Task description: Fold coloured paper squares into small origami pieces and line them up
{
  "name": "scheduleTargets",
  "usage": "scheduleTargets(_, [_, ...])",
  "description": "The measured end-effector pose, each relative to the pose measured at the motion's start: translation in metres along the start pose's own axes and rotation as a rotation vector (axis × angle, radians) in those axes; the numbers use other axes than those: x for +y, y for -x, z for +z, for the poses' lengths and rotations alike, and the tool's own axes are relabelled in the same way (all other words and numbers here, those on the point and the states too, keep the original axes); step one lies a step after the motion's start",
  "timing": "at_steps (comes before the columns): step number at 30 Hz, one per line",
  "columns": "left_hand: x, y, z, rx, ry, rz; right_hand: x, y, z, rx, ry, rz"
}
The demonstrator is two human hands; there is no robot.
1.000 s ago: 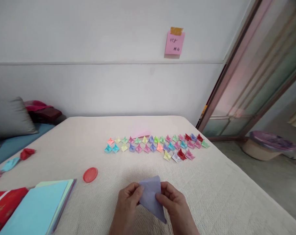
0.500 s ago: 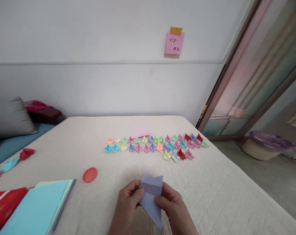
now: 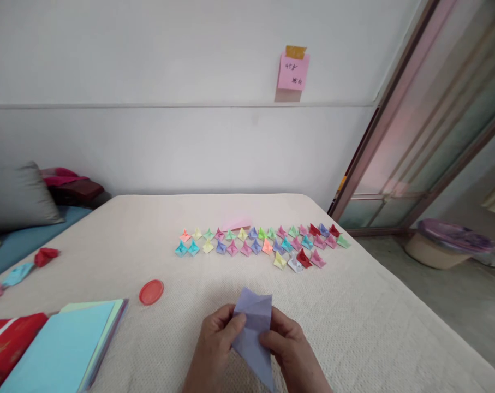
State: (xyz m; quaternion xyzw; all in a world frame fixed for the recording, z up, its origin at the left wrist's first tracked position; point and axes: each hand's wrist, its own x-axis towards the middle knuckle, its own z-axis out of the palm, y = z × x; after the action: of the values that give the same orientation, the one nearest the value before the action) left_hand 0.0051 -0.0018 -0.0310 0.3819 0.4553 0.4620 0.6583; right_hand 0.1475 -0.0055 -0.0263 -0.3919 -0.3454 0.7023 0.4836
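Note:
A creased sheet of light purple paper [image 3: 254,333] is held up over the near part of the table, partly folded, with its lower corner pointing down. My left hand [image 3: 218,338] pinches its left edge, thumb on the front face. On the right edge, my right hand [image 3: 290,344] grips it the same way, thumb pressed near the middle. The fingers behind the paper are mostly hidden. Beyond my hands, several small folded paper pieces [image 3: 246,248] in many colours stand in rows.
A round red lid [image 3: 151,292] lies left of my hands. Nearer the left corner are a stack of coloured paper [image 3: 63,344] and a red packet [image 3: 13,344]. Crumpled-looking red paper [image 3: 46,256] sits farther left. A pink note [image 3: 293,72] hangs on the wall.
The paper has tilted slightly, its top corner a little higher and its lower tip further down. My left thumb has slid a little to the right across it.

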Motion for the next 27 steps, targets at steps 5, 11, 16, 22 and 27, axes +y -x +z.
scheduleTargets(5, [-0.0001, 0.0003, 0.001, 0.066, -0.014, 0.007, 0.0028, -0.0021, -0.002, -0.062, -0.002, 0.06])
scheduleTargets(11, [-0.0031, -0.0009, -0.0009, 0.11, 0.016, 0.007, 0.0008, 0.0003, 0.0031, -0.005, -0.032, 0.045])
scheduleTargets(16, [0.0, 0.0001, -0.0015, 0.17, 0.068, 0.012, 0.0025, -0.0009, 0.0012, 0.036, -0.025, 0.028])
scheduleTargets(22, [0.0038, 0.0017, -0.0013, 0.231, 0.119, 0.016, 0.0036, 0.0, -0.002, 0.102, 0.037, 0.002])
scheduleTargets(27, [-0.0026, -0.0019, -0.0053, 0.251, 0.086, 0.003, 0.0017, 0.0007, -0.001, 0.081, 0.036, 0.009])
